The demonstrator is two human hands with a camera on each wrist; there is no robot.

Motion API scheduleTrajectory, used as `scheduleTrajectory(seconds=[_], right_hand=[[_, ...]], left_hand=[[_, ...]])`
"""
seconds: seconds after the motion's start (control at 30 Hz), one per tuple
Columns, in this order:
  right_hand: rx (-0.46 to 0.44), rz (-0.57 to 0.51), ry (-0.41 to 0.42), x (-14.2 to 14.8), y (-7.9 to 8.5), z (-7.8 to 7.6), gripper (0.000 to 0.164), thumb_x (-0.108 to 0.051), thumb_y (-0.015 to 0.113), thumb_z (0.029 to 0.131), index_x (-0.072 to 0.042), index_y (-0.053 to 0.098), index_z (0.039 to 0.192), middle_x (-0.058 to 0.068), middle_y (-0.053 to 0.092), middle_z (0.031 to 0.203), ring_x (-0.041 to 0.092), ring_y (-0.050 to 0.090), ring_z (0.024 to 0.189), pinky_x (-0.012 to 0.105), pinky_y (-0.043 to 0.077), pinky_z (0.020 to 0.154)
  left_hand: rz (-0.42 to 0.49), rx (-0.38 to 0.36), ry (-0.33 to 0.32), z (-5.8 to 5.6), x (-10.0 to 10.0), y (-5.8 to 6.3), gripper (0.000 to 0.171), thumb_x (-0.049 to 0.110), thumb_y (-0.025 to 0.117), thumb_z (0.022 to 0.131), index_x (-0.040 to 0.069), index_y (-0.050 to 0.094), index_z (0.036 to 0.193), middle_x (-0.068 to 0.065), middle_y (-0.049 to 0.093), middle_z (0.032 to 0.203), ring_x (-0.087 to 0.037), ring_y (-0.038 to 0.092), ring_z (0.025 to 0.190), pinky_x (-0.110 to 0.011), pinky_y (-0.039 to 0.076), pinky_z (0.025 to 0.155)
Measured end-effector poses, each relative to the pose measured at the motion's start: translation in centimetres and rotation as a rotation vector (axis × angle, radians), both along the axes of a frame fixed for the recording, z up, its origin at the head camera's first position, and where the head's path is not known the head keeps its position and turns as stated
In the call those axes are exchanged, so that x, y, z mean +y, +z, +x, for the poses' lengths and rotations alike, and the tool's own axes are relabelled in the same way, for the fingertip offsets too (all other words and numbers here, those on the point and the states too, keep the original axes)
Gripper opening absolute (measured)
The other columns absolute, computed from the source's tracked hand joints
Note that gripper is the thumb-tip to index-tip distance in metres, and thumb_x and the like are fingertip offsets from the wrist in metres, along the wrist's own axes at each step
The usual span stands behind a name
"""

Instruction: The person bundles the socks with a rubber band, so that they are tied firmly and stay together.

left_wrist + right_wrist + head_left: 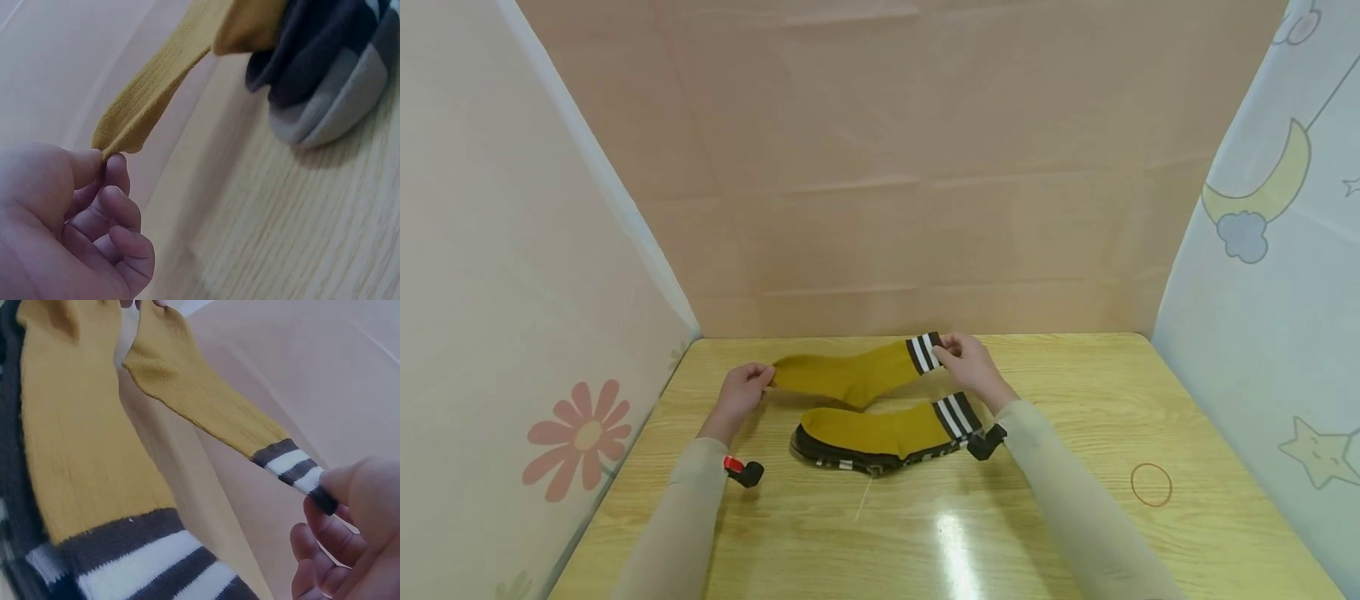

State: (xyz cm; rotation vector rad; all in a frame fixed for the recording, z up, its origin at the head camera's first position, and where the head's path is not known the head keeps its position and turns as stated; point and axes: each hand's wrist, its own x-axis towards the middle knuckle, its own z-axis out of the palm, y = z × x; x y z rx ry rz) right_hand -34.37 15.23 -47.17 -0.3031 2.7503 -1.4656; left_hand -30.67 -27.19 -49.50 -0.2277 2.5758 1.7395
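Left fingers in a pinch, right fingers apparently likewise

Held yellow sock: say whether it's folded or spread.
Spread: the held sock extends lengthwise between the left hand, pinching its toe, and the right hand, pinching its striped cuff.

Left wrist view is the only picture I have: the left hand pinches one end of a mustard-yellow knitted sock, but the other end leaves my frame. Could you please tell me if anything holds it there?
Observer: Yes, the person's bare right hand pinches the mustard-yellow knitted sock at its cuff end.

Operator: Thank you. How does this dark knitted cuff look?

Observer: It has two white stripes running around it.

Operator: And the second mustard-yellow sock, at the top edge of my picture: to which side does its cuff point?

Observer: To the person's right, the same side as the cuff of the held one.
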Motion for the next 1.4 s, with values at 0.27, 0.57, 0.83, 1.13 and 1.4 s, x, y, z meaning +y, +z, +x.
scheduleTrajectory(seconds=[0.27,0.57,0.83,1.13,1.4], right_hand=[[0.036,-0.066,-0.012,0.7,0.6,0.3,0.03,-0.032,0.063,0.108,-0.004,0.064,0.118,0.009,0.064,0.093,0.025,0.056,0.085,0.039,0.047,0.077],[0.075,-0.112,-0.003,1.4,0.9,1.0,0.026,-0.029,0.065,0.106,-0.003,0.065,0.112,0.01,0.063,0.087,0.025,0.055,0.08,0.035,0.045,0.071],[0.082,-0.108,0.014,2.2,0.5,1.8,0.023,-0.027,0.066,0.106,-0.004,0.065,0.109,0.01,0.063,0.084,0.023,0.054,0.075,0.032,0.043,0.065],[0.066,-0.081,0.019,2.8,0.2,2.9,0.025,-0.029,0.066,0.106,-0.005,0.065,0.11,0.01,0.063,0.085,0.022,0.053,0.075,0.031,0.043,0.063],[0.061,-0.098,0.024,3.4,0.3,3.6,0.023,-0.028,0.066,0.106,-0.005,0.066,0.11,0.013,0.066,0.086,0.022,0.052,0.075,0.031,0.043,0.064]], left_hand=[[0.031,0.013,0.007,0.5,0.5,1.0,0.036,0.028,0.056,0.111,-0.005,0.065,0.123,-0.011,0.067,0.108,-0.021,0.059,0.082,-0.03,0.051,0.069],[0.076,0.039,-0.009,1.0,0.6,1.4,0.035,0.022,0.061,0.109,-0.006,0.066,0.128,-0.002,0.071,0.098,-0.015,0.058,0.075,-0.026,0.05,0.062],[0.048,0.061,-0.019,2.1,1.1,1.7,0.034,0.022,0.064,0.107,-0.005,0.067,0.128,-0.006,0.072,0.099,-0.015,0.058,0.073,-0.029,0.052,0.066],[-0.011,0.126,-0.078,3.2,1.5,1.6,0.029,0.019,0.064,0.107,-0.003,0.071,0.124,-0.009,0.073,0.099,-0.024,0.061,0.077,-0.039,0.057,0.073],[-0.013,0.112,-0.082,4.1,1.7,1.6,0.026,0.018,0.062,0.108,-0.003,0.072,0.118,-0.013,0.073,0.099,-0.022,0.063,0.077,-0.033,0.055,0.067]])
